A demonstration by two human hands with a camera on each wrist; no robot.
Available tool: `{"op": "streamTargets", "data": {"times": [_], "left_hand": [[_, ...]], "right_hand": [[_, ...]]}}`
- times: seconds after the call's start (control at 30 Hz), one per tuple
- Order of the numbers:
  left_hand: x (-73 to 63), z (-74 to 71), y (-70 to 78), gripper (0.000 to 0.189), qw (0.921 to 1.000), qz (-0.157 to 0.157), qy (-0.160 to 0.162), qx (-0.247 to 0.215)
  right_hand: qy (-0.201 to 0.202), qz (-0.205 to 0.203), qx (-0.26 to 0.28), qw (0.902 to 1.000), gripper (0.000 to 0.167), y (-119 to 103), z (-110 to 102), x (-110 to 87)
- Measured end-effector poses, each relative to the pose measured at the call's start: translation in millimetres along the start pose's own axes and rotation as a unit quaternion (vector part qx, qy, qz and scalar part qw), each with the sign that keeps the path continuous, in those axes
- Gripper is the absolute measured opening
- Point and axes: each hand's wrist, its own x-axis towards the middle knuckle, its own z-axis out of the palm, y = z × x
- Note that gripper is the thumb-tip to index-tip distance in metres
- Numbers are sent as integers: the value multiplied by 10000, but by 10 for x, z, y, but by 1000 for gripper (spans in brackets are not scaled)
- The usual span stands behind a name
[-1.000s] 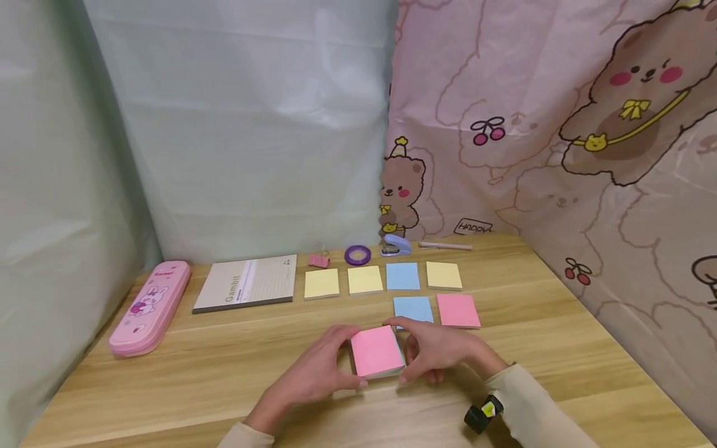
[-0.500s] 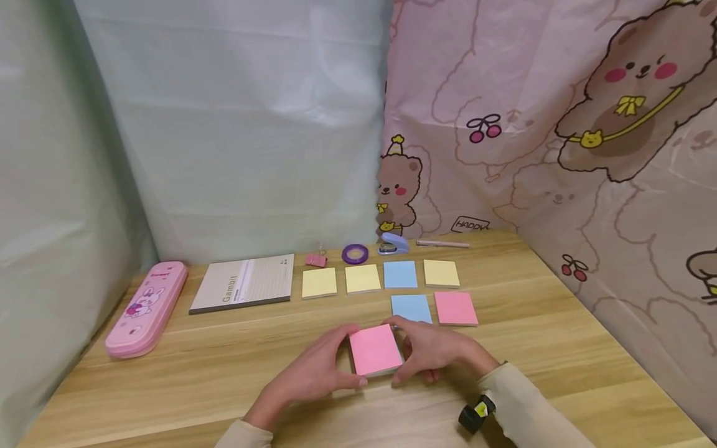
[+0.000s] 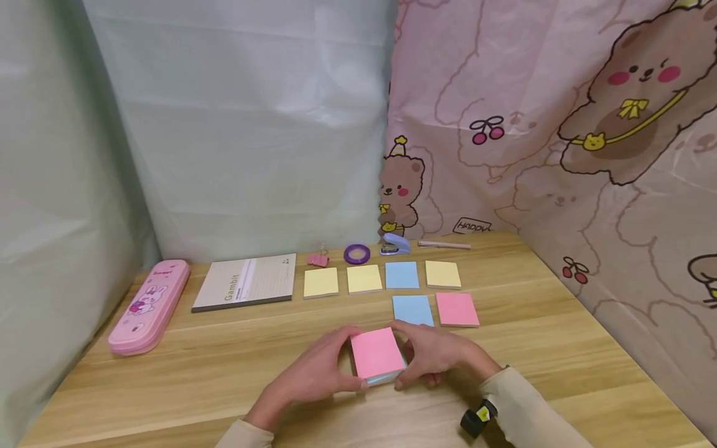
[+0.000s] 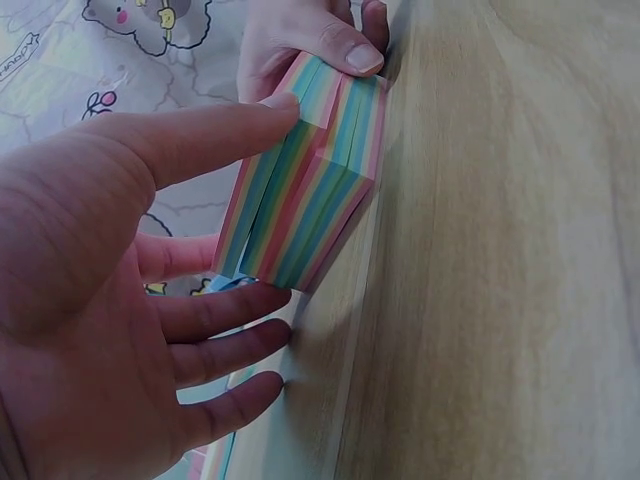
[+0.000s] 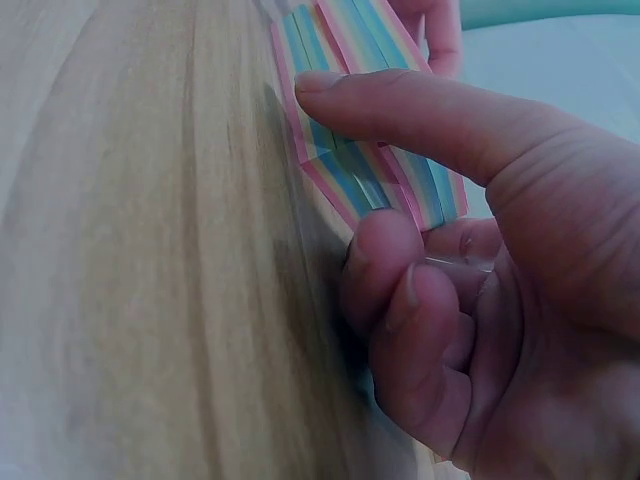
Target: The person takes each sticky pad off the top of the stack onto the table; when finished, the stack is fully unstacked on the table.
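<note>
A thick stack of sticky note pads [image 3: 378, 353], pink on top, sits between both hands near the middle of the table. Its sides show pink, yellow, green and blue layers, and the pads [image 4: 315, 180] are slightly out of line in the left wrist view. My left hand [image 3: 316, 368] grips the left side, thumb at the near corner and fingers at the far one. On the right side, my right hand [image 3: 437, 351] holds the stack with the thumb [image 5: 400, 105] at the near edge and the index finger at the far corner.
Behind the hands lie blue [image 3: 412, 310] and pink [image 3: 457, 309] note pads, with a row of yellow [image 3: 321, 282] and blue [image 3: 401, 275] ones beyond. Farther back are a notebook [image 3: 246, 283], pencil case [image 3: 150, 307], binder clip [image 3: 318, 259], purple tape roll [image 3: 356, 254], stapler [image 3: 395, 244] and pen [image 3: 444, 245].
The right fingers have shifted slightly along the stack, and more of a pale blue layer shows at its front edge. Both hands keep their hold in nearly the same place.
</note>
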Motion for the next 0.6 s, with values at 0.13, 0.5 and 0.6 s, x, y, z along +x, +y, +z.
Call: {"op": "streamTargets", "data": {"times": [0.13,0.5,0.6], "left_hand": [[-3,8,3,86,10000,45,52,24],[-42,-82,-25,88,9999,1,121,28],[-46,-102,-32,87,9999,-37,107,8]], "right_hand": [[-26,-23,62,10000,91,14,2,-3],[43,27,213,9998,94,34,8,-7],[64,40,234,9997,95,34,14,-14]]}}
